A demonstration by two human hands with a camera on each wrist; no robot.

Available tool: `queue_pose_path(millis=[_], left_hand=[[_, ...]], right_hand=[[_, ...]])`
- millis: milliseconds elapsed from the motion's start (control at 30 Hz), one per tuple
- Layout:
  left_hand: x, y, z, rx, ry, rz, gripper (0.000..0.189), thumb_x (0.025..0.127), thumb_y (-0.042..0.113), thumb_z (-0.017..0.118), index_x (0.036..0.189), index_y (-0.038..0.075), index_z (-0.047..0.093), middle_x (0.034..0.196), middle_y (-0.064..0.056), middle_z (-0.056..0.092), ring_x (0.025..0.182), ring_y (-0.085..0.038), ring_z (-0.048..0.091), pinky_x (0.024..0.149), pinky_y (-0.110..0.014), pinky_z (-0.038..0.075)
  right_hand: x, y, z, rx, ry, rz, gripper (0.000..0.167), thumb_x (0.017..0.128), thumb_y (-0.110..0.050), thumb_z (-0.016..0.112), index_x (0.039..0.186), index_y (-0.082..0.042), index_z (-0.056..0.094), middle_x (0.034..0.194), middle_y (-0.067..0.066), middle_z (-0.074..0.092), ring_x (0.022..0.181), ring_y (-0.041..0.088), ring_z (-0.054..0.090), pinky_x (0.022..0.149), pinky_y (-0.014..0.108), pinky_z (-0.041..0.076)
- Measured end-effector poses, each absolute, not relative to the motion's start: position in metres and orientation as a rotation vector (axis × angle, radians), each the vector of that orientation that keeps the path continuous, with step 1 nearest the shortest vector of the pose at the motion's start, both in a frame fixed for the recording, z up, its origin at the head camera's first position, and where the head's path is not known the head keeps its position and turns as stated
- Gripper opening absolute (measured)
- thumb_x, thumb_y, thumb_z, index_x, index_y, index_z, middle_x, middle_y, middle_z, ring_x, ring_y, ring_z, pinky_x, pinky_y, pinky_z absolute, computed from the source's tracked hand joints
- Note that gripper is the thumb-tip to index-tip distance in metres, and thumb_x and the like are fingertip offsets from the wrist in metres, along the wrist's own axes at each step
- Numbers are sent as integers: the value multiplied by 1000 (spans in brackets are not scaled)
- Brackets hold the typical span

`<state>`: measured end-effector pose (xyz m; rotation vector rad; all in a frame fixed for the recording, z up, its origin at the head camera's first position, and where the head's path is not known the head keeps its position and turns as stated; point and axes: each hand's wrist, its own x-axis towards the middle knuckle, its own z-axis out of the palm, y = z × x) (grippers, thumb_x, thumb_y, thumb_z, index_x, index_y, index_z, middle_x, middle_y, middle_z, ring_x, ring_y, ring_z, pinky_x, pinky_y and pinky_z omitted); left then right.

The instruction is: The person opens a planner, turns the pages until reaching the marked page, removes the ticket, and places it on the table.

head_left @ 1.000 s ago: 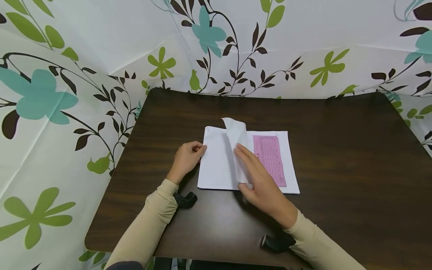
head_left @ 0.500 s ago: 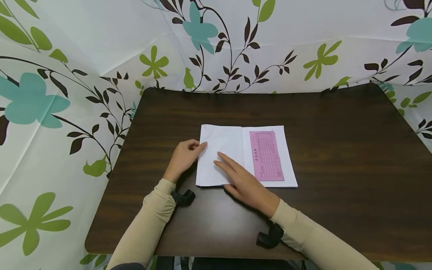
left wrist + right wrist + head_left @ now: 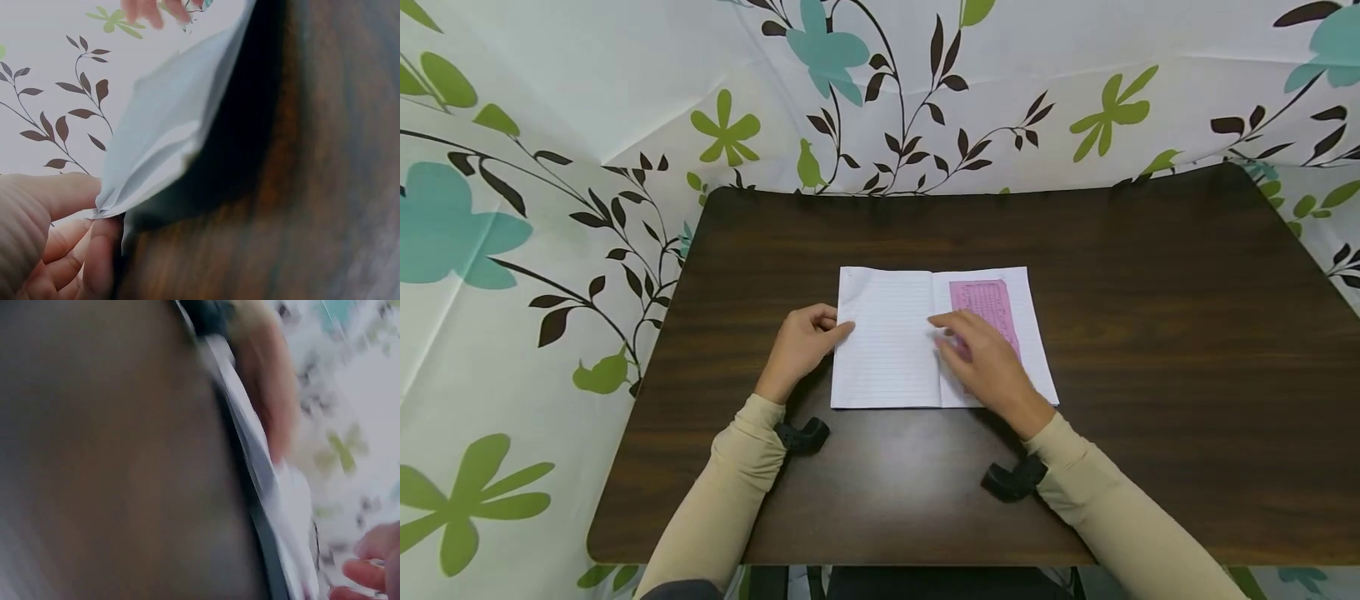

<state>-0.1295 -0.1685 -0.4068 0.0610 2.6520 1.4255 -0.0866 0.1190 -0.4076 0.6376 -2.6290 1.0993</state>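
An open notebook (image 3: pixel 887 350) with lined white pages lies on the dark wooden table (image 3: pixel 1150 375). On its right page is a pink printed slip (image 3: pixel 983 298), partly covered by my right hand (image 3: pixel 988 367). That hand is over the right page near the fold, its fingers loosely bent around nothing. At the left edge my left hand (image 3: pixel 801 346) pinches the pages. In the left wrist view, thumb and fingers (image 3: pixel 103 253) grip the page corner, and the sheets bow up from there. The right wrist view is blurred; the notebook's edge (image 3: pixel 250 456) crosses it.
A white cloth with green, teal and brown plant prints (image 3: pixel 1000 50) hangs behind the table and along its left side. Each wrist wears a black camera mount, one on the left (image 3: pixel 802 436) and one on the right (image 3: pixel 1013 481). Bare table surrounds the notebook.
A leaf that stood half turned one second ago now lies flat on the left. My right hand swept left with it, then moved back right over the slip. The left hand stayed at the edge.
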Motion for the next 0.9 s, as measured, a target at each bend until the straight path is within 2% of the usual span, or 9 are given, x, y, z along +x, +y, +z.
queue_pose_path(millis=[100, 167, 267, 433, 600, 733, 800, 867, 900], left_hand=[[-129, -169, -405, 56, 2644, 1429, 23, 97, 28, 76, 104, 6, 75, 85, -5, 68, 68, -15, 57, 62, -26, 45], [-129, -169, -404, 48, 2640, 1427, 23, 96, 28, 76, 105, 6, 75, 85, -6, 68, 69, -16, 57, 61, -26, 45], [-128, -169, -405, 32, 2633, 1417, 24, 97, 29, 76, 105, 6, 75, 84, -6, 68, 69, -17, 57, 61, -27, 45], [-128, -170, -405, 30, 2637, 1401, 25, 97, 29, 76, 106, 6, 76, 84, -6, 69, 70, -17, 57, 61, -27, 46], [-126, -172, -406, 26, 2645, 1394, 26, 96, 29, 76, 107, 5, 76, 84, -6, 69, 70, -16, 57, 61, -27, 46], [-126, -173, -406, 36, 2646, 1402, 26, 97, 29, 76, 108, 5, 76, 85, -7, 70, 72, -16, 58, 63, -28, 46], [-126, -172, -406, 41, 2642, 1410, 27, 97, 29, 76, 108, 5, 76, 86, -7, 71, 72, -17, 58, 64, -28, 47], [-126, -172, -406, 53, 2639, 1414, 27, 97, 29, 75, 109, 5, 76, 88, -8, 71, 73, -18, 58, 65, -29, 47], [-126, -172, -406, 58, 2637, 1416, 27, 97, 29, 75, 110, 5, 76, 88, -9, 71, 73, -18, 58, 66, -29, 47]], right_hand=[[-99, 142, -404, 354, -2680, 1009, 28, 99, -7, 66, 126, -3, 69, 109, 13, 68, 89, 26, 62, 78, 44, 52], [-104, 155, -403, 173, -2749, 942, 33, 100, -15, 66, 131, -3, 66, 114, 15, 66, 95, 30, 62, 85, 48, 51], [-108, 168, -404, -20, -2861, 857, 44, 102, -28, 67, 136, -1, 61, 121, 20, 61, 106, 37, 58, 92, 54, 42], [-111, 175, -408, -110, -2925, 890, 47, 100, -34, 71, 127, 3, 65, 122, 24, 58, 111, 42, 50, 92, 59, 22], [-112, 174, -410, -103, -2897, 970, 37, 100, -31, 71, 114, 3, 70, 113, 23, 66, 104, 40, 49, 93, 62, 14], [-115, 187, -407, -61, -2862, 1086, 32, 103, -29, 68, 113, 2, 71, 100, 21, 71, 94, 34, 57, 91, 54, 20], [-116, 199, -403, -44, -2846, 1169, 34, 103, -30, 67, 115, 1, 72, 98, 21, 72, 87, 29, 60, 93, 43, 32], [-116, 214, -399, -54, -2837, 1247, 37, 104, -32, 66, 118, 2, 72, 100, 21, 72, 81, 21, 61, 77, 26, 43], [-116, 223, -397, -65, -2837, 1280, 40, 104, -34, 66, 119, 2, 71, 101, 21, 71, 79, 17, 60, 69, 23, 47]])
